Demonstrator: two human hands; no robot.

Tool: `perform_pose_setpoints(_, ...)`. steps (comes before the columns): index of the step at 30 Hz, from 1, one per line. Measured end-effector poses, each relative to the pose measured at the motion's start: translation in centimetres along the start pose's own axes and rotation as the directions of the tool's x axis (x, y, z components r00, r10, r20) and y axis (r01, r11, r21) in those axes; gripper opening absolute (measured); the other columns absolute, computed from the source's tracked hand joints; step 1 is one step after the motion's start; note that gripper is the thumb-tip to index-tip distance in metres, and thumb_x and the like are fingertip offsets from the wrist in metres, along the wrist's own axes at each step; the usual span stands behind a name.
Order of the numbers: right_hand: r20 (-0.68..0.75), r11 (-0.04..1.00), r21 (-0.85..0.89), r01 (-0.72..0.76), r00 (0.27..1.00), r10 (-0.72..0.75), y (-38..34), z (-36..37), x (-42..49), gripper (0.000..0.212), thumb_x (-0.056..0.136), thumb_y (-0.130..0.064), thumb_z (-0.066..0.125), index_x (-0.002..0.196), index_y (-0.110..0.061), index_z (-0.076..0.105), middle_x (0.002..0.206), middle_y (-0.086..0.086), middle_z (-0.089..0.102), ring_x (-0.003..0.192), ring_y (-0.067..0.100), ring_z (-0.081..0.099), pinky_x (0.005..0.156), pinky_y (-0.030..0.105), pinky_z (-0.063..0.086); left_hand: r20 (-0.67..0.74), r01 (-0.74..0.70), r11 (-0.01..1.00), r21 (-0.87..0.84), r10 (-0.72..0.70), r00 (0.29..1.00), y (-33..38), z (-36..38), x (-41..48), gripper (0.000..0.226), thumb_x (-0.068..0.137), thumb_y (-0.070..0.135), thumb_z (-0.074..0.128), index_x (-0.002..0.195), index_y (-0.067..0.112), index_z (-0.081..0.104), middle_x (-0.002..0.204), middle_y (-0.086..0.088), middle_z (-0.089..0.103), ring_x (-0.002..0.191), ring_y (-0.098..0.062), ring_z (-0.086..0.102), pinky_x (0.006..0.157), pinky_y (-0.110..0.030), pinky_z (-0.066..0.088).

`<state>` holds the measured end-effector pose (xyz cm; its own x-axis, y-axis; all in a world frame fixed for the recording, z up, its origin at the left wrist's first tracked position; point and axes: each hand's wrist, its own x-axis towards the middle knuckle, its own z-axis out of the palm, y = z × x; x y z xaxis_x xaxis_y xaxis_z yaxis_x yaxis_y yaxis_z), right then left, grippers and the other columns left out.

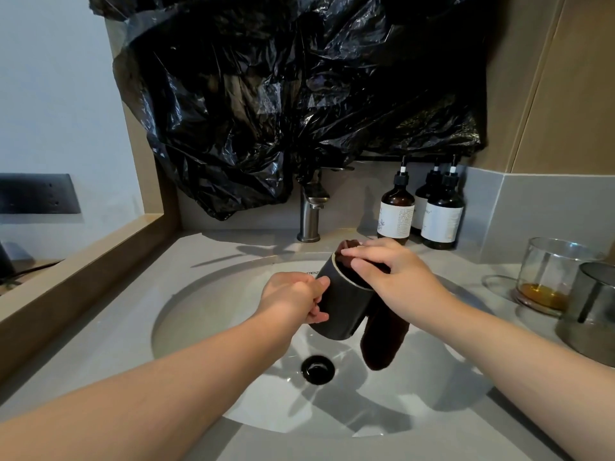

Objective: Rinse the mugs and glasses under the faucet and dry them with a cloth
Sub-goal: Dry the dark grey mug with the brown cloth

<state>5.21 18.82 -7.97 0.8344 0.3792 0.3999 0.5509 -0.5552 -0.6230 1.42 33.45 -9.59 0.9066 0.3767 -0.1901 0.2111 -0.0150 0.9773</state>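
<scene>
The black mug (339, 311) is tilted above the sink basin (206, 314); left hand (293, 294) fingers curl around its wall. Right hand (389, 271) fingers grip the brown cloth (382, 341) stuffed into its mouth. The clear glass (545, 261) on the surface (100, 344) holds amber liquid.

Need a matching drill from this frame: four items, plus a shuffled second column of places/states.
1. black mug
2. brown cloth
3. clear glass
4. pump bottles

A. on the counter, amber liquid in the bottom
B. by the back wall, right of the faucet
C. gripped by the left hand over the sink
D. held in the mug's mouth by the right hand, end hanging down

Pairs: 1-C, 2-D, 3-A, 4-B
</scene>
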Motion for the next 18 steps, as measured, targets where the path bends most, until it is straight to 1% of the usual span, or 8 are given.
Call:
perform_pose_setpoints(2, -0.024, 1.000, 0.008, 0.023, 0.999, -0.023, 0.0, 0.0, -0.1, 0.024, 0.091, -0.021, 0.060, 0.110, -0.032, 0.070, 0.113, -0.011, 0.054, 0.108, 0.004, 0.048, 0.082, 0.009, 0.032, -0.003, -0.020, 0.999, -0.025, 0.020, 1.000, -0.2, -0.2, 0.1, 0.037, 0.089, 0.011, 0.066, 0.056, 0.003, 0.052, 0.057, -0.009, 0.044, 0.053, -0.022, 0.047, 0.060, -0.029, 0.058)
perform_pose_setpoints(5, -0.010, 0.998, 0.016, 0.060, 0.998, -0.060, -0.3, -0.6, -0.2, 0.022, 0.084, -0.013, 0.069, 0.094, -0.031, 0.074, 0.098, -0.012, 0.063, 0.094, 0.001, 0.056, 0.077, 0.003, 0.037, -0.020, -0.030, 0.999, -0.036, 0.030, 0.999, -0.1, -0.4, 0.0, 0.036, 0.089, 0.010, 0.066, 0.057, 0.002, 0.052, 0.057, -0.008, 0.042, 0.053, -0.020, 0.045, 0.062, -0.029, 0.058)
perform_pose_setpoints(7, 0.021, 0.999, 0.015, 0.033, 0.999, -0.033, -0.3, -1.4, 0.0, 0.025, 0.080, -0.011, 0.072, 0.090, -0.034, 0.071, 0.095, -0.011, 0.067, 0.090, 0.002, 0.060, 0.075, 0.005, 0.040, -0.011, -0.047, 0.999, -0.009, 0.047, 0.999, 0.1, -0.3, 0.0, 0.036, 0.090, 0.011, 0.065, 0.057, 0.002, 0.051, 0.057, -0.008, 0.042, 0.052, -0.020, 0.046, 0.070, -0.033, 0.059)
perform_pose_setpoints(9, 0.021, 0.998, 0.036, -0.057, 0.998, 0.056, -0.1, -2.0, 0.3, 0.033, 0.078, -0.011, 0.075, 0.098, -0.033, 0.061, 0.095, -0.006, 0.067, 0.089, 0.011, 0.062, 0.072, 0.011, 0.043, 0.017, -0.050, 0.997, 0.059, 0.049, 0.999, 0.4, -0.1, -0.3, 0.038, 0.091, 0.013, 0.063, 0.057, 0.004, 0.050, 0.058, -0.009, 0.044, 0.052, -0.021, 0.051, 0.080, -0.037, 0.058)
perform_pose_setpoints(11, -0.054, 0.993, 0.019, -0.116, 0.992, 0.117, 0.2, -2.0, 0.4, 0.034, 0.077, -0.014, 0.076, 0.101, -0.030, 0.058, 0.096, -0.005, 0.064, 0.091, 0.015, 0.061, 0.074, 0.018, 0.044, 0.066, -0.096, 0.981, 0.168, 0.086, 0.994, 0.5, 0.1, -0.4, 0.038, 0.091, 0.016, 0.063, 0.056, 0.009, 0.052, 0.057, -0.007, 0.048, 0.054, -0.022, 0.057, 0.081, -0.037, 0.057)
perform_pose_setpoints(12, -0.113, 0.994, 0.001, -0.111, 0.987, 0.110, 0.3, -1.9, 0.4, 0.029, 0.078, -0.015, 0.075, 0.099, -0.028, 0.061, 0.094, -0.007, 0.063, 0.090, 0.012, 0.059, 0.075, 0.018, 0.043, 0.095, -0.130, 0.968, 0.213, 0.112, 0.989, 0.3, 0.1, -0.6, 0.038, 0.092, 0.018, 0.063, 0.055, 0.012, 0.054, 0.056, -0.005, 0.048, 0.054, -0.021, 0.059, 0.080, -0.037, 0.057)
perform_pose_setpoints(14, -0.175, 0.998, 0.005, -0.056, 0.983, 0.056, 0.2, -1.5, 0.1, 0.019, 0.079, -0.015, 0.074, 0.092, -0.026, 0.066, 0.085, -0.014, 0.061, 0.083, 0.004, 0.057, 0.069, 0.008, 0.040, 0.120, -0.160, 0.954, 0.253, 0.133, 0.984, 0.0, 0.0, -0.9, 0.038, 0.092, 0.020, 0.062, 0.055, 0.016, 0.054, 0.056, -0.003, 0.049, 0.053, -0.019, 0.060, 0.078, -0.037, 0.057)
perform_pose_setpoints(18, -0.056, 0.996, 0.060, 0.070, 0.996, -0.066, -0.7, -1.0, -0.4, 0.024, 0.078, -0.013, 0.075, 0.074, -0.034, 0.064, 0.084, -0.016, 0.065, 0.079, -0.006, 0.058, 0.068, -0.001, 0.038, 0.034, -0.061, 0.984, 0.167, 0.056, 0.998, 0.4, 0.2, -0.4, 0.039, 0.091, 0.017, 0.064, 0.054, 0.010, 0.054, 0.057, -0.007, 0.049, 0.048, -0.021, 0.056, 0.079, -0.036, 0.058)
